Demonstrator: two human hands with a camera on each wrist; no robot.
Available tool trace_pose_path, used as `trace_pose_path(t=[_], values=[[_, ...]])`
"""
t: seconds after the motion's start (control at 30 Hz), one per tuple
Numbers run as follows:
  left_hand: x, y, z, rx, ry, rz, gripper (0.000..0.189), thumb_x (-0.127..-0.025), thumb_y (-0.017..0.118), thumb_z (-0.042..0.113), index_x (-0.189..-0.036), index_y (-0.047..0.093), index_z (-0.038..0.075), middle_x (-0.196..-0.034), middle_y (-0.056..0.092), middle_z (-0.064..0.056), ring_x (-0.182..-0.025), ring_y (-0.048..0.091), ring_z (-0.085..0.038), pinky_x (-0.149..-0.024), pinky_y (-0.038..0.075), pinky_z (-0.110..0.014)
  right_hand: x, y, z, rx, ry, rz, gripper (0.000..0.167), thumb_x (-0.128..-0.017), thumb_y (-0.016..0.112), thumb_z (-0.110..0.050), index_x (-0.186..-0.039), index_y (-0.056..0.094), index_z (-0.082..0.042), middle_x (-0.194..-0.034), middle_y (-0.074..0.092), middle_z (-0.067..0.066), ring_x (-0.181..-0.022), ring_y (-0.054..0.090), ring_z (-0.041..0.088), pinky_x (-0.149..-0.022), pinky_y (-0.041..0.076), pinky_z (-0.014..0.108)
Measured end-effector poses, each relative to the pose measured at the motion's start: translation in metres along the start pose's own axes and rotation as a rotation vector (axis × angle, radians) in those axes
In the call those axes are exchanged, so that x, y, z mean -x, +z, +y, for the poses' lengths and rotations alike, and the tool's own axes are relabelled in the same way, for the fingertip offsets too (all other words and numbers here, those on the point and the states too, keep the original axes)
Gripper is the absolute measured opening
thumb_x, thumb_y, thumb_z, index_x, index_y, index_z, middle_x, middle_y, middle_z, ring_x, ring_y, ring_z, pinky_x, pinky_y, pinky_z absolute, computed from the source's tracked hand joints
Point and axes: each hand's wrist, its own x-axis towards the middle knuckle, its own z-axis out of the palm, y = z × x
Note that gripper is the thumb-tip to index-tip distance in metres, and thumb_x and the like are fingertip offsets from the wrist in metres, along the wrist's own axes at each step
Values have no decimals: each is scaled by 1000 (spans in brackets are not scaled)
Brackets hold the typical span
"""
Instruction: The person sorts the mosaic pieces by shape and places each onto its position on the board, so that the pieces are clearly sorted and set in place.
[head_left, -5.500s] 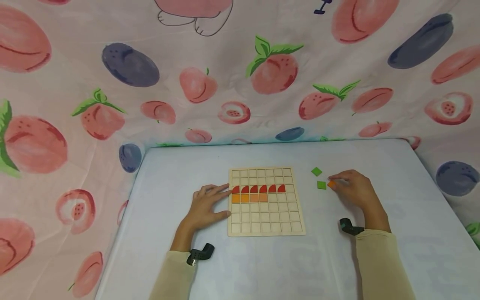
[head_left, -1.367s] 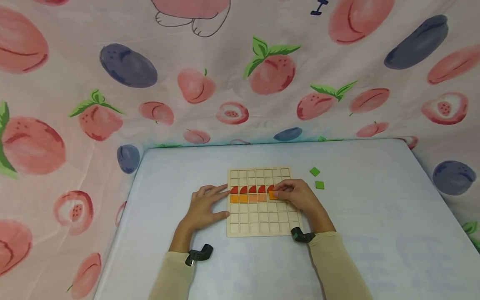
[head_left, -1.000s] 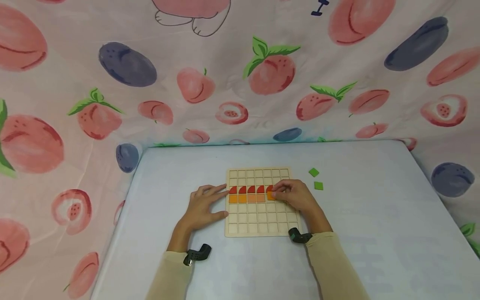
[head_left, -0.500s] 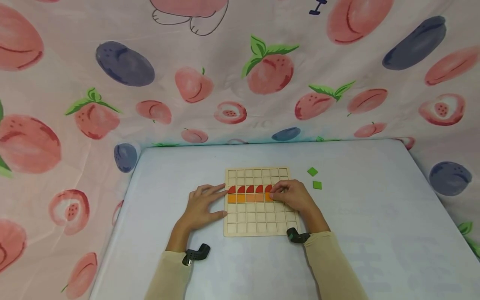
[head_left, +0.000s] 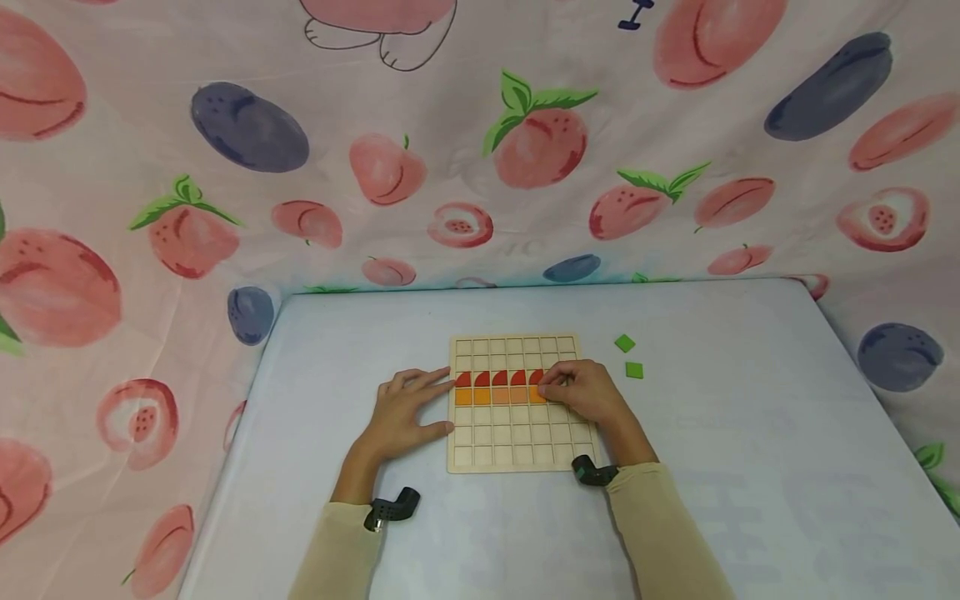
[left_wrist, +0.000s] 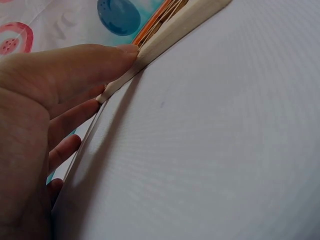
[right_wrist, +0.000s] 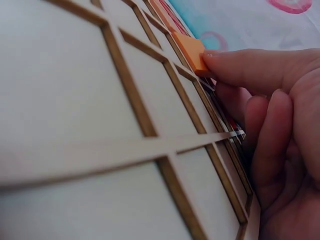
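A wooden grid board (head_left: 513, 456) lies on the white table. One of its rows holds red quarter-circle pieces (head_left: 500, 379); the row below holds orange and peach square tiles (head_left: 482, 397). My right hand (head_left: 591, 392) pinches an orange square tile (right_wrist: 191, 52) between thumb and fingers, at the cell to the right of the peach tiles. In the right wrist view this tile stands tilted above the cell walls. My left hand (head_left: 402, 414) rests at the board's left edge, its fairly straight fingers and thumb touching the rim. The right hand covers the right end of both rows.
Two green square tiles (head_left: 634, 370) lie on the table to the right of the board. Behind the table (head_left: 375, 333) hangs a fruit-patterned cloth (head_left: 450, 125). Each wrist carries a small black camera (head_left: 595, 471).
The right hand has carried an orange tile from beside the green tiles leftward to the board. During the last second the tile has shifted slightly down into its row. The left hand stays at the rim.
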Motion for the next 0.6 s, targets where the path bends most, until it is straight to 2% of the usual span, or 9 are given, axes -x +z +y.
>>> trace_pose_path(t=[0.6], values=[[0, 0, 0, 4, 4, 6, 69, -84, 74, 51, -148, 56, 32, -160, 43, 15, -142, 36, -23, -104, 28, -52, 1, 2, -2, 76, -14, 28, 6, -85, 82, -23, -83, 79, -19, -75, 69, -3, -69, 56, 17, -65, 44, 33]])
